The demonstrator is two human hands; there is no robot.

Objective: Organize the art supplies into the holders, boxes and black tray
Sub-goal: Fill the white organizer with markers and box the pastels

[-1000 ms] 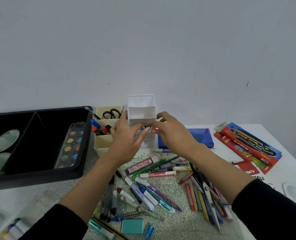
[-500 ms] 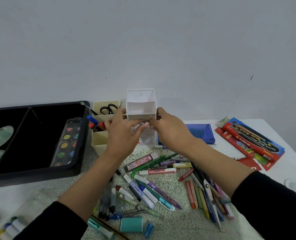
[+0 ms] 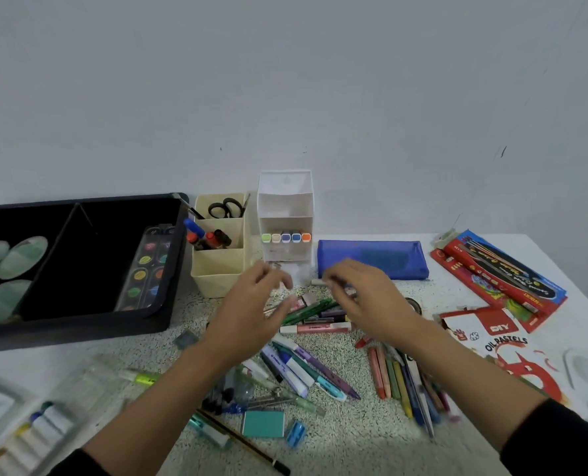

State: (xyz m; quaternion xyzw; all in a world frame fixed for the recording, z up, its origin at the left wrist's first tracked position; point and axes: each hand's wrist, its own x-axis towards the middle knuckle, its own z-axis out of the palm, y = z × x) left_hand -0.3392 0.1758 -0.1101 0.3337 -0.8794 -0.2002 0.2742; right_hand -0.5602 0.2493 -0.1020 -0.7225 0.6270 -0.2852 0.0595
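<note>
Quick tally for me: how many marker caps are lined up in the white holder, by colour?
Green cap: 1
Peach cap: 1
Purple cap: 1
Blue cap: 1
Orange cap: 1
Total in the white holder: 5

1. Tray (image 3: 79, 324) stands far left; a watercolour palette (image 3: 145, 269) lies in its right compartment.
2. Stepped holder (image 3: 217, 273) sits just right of the tray, with scissors (image 3: 225, 208) in the rear compartment and markers (image 3: 210, 238) in the middle one.
3. Tiered holder (image 3: 285, 201) is next on the right, with a row of highlighters (image 3: 285, 237) in a lower tier.
4. Pencil pouch (image 3: 371, 259) lies right of it; pastel boxes (image 3: 498, 276) lie beyond.
5. Loose pens (image 3: 306, 369) and crayons (image 3: 385, 376) lie before the holders, with the eraser (image 3: 263, 424) and sharpener (image 3: 296, 433) nearest.
</note>
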